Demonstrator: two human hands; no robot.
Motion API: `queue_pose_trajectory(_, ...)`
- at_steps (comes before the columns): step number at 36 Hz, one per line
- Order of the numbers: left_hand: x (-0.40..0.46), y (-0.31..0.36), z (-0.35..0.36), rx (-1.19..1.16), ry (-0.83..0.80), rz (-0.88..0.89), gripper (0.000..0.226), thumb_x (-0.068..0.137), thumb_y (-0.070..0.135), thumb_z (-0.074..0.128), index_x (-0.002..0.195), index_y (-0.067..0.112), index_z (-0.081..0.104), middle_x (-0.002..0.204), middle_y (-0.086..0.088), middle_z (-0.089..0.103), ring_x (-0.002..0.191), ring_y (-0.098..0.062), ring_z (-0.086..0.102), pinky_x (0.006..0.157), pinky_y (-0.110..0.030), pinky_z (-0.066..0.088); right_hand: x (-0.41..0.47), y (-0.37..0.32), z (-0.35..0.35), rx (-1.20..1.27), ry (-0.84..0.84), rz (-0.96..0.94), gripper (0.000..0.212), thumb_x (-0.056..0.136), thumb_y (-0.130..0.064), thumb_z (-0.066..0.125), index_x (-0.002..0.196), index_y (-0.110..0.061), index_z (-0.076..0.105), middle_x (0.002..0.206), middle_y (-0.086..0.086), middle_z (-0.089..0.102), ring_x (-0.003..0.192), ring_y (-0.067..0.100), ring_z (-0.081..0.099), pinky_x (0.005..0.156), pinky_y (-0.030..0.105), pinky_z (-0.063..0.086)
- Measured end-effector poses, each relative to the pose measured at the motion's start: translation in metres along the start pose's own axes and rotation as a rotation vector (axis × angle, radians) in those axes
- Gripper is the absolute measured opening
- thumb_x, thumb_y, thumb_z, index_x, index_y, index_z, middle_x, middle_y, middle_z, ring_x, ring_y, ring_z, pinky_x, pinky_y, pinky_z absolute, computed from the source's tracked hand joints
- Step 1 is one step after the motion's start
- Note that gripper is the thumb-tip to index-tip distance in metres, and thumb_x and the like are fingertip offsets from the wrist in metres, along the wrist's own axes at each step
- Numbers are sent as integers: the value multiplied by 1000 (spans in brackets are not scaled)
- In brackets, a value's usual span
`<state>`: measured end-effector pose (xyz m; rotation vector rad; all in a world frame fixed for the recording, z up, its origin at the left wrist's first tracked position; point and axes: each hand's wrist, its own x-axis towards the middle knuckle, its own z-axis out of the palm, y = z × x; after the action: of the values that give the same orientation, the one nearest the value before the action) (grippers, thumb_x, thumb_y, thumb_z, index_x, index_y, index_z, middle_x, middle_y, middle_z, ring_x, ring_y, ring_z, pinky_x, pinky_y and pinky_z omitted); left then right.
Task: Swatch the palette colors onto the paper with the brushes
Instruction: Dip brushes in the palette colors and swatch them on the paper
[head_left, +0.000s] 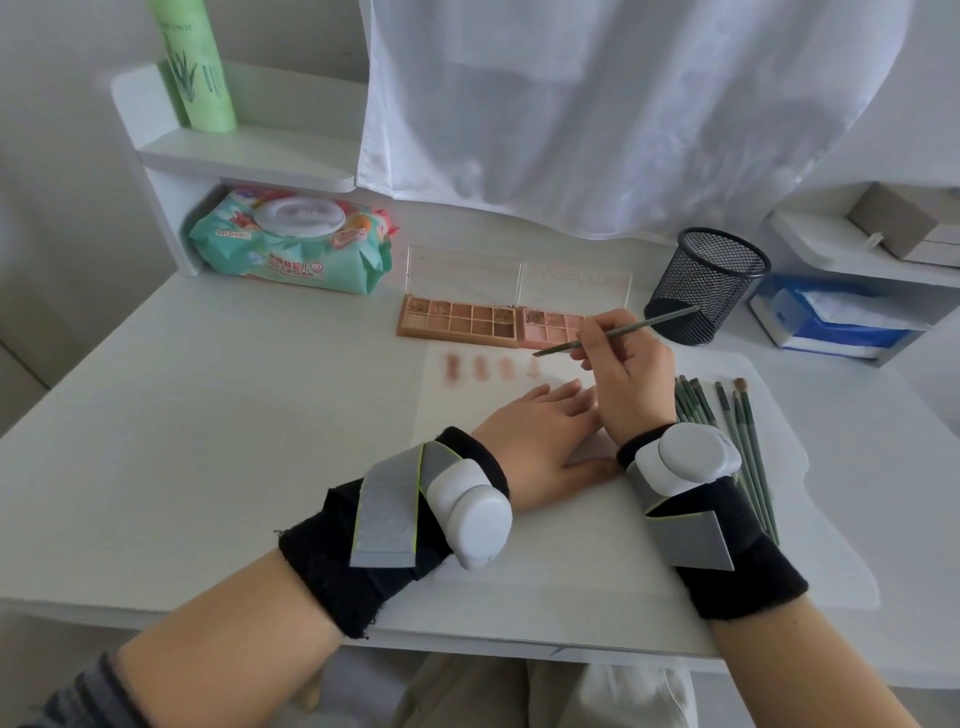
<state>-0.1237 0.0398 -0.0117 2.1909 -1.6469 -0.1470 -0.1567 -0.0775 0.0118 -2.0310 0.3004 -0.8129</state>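
Paper, a white sheet (519, 519) lying flat on the white desk (208, 415), is pinned under my left hand (540, 441), whose fingers lie straight and relaxed across it. Four pinkish-brown swatches (491, 368) sit in a row near the sheet's far edge, just beyond my left fingertips. My right hand (626, 379) pinches a thin green-handled brush (618, 331) between thumb and fingers, its tip hovering right above the fourth, faintest swatch. Beyond the sheet lie two open eyeshadow palettes, a tan one (460, 321) and a pink one (553, 327), side by side with clear lids up. More green-handled brushes (727, 431) lie beside my right wrist, and a black mesh cup (706, 286) stands behind them.
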Motion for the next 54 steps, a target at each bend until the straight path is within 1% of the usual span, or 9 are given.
queue_pose_trajectory(7,-14,-6,-2,19,-52,-15,68,88,59,20,144,22,32,152,1,28,140,-19,22,114,-39,18,-1,1,2,-40,-46,4,22,93,-29,54,71,-33,54,65,-1,62,71,26,62,72,49,51)
queue_pose_trajectory(14,-21,-4,-8,26,-102,-72,61,96,53,29,148,22,24,158,1,14,145,-14,8,117,-32,3,-2,0,0,15,-33,37,14,83,-32,48,70,-32,55,58,-3,57,62,21,58,67,46,51)
queue_pose_trajectory(20,-40,-13,-22,43,-8,-118,49,97,46,36,139,22,43,153,3,29,144,-15,19,113,-27,13,1,4,1,15,-7,14,16,85,-38,49,70,-36,54,63,-6,62,73,27,61,73,52,50)
queue_pose_trajectory(24,-55,-33,-33,71,213,-169,71,84,59,23,129,16,56,144,-2,46,139,-21,32,113,-34,19,1,4,3,-7,-37,32,18,83,-47,48,68,-40,56,64,-8,64,76,26,62,75,53,50)
queue_pose_trajectory(31,-55,-50,-37,243,53,-423,98,66,75,2,147,24,19,158,-2,8,146,-23,-7,115,-46,-5,-1,6,1,1,-63,21,17,87,-32,48,72,-29,57,59,-4,58,63,21,56,67,49,50)
queue_pose_trajectory(39,-55,-52,-39,236,29,-677,111,68,88,31,149,21,-4,157,-8,-18,144,-26,-19,113,-56,-7,-1,3,3,0,-50,17,17,88,-36,50,72,-33,55,67,-4,63,74,26,60,74,51,50)
queue_pose_trajectory(44,-56,-52,-38,210,-3,-749,118,63,90,29,149,19,-11,157,-9,-18,144,-27,-16,114,-56,-6,-1,5,2,1,-76,28,19,90,-24,50,75,-17,60,63,-3,60,68,25,60,72,51,51)
queue_pose_trajectory(51,-55,-52,-37,225,-28,-759,118,63,91,25,149,18,-10,157,-10,-17,145,-27,-13,114,-55,-4,0,3,2,31,-35,13,17,85,-38,49,71,-33,56,63,-5,62,75,30,60,73,51,50)
queue_pose_trajectory(54,-55,-52,-38,223,-32,-760,118,62,91,24,149,19,-10,157,-10,-17,145,-26,-11,114,-55,-4,0,4,3,3,-66,16,18,91,-31,51,74,-32,56,69,2,64,75,26,61,76,51,50)
